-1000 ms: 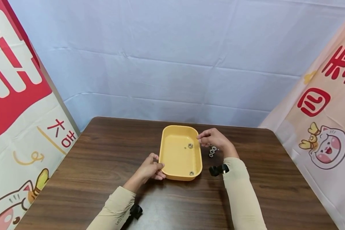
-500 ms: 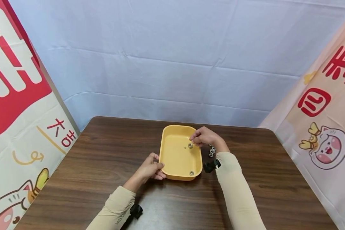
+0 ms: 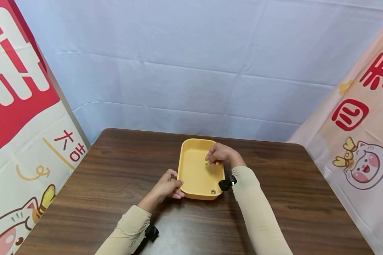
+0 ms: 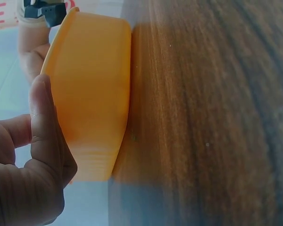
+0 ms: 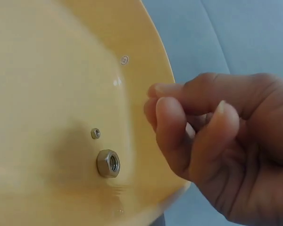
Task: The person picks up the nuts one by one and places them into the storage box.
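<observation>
A yellow plastic tray [image 3: 193, 177] with rounded corners stands on the table. My left hand [image 3: 166, 186] grips its near left corner, thumb over the rim; in the left wrist view its fingers [image 4: 40, 125] lie along the outer wall. My right hand [image 3: 221, 154] is over the tray's right side, fingertips drawn together; I cannot tell whether something small is between them. Below that hand [image 5: 226, 136], in the right wrist view, a large hex nut [image 5: 107, 164] and a small nut [image 5: 95, 133] lie on the tray floor. Another nut [image 3: 213, 192] sits in the near right corner.
The tray stands toward the far edge of the dark wooden table [image 3: 121, 166]. A pale cloth [image 3: 185, 71] hangs behind it, with printed banners at both sides. Each wrist wears a black camera [image 3: 226, 184].
My right hand has moved left and inward, from the tray's right rim to over its floor, and now hides the large nut and the table nuts in the head view. The left hand stays put.
</observation>
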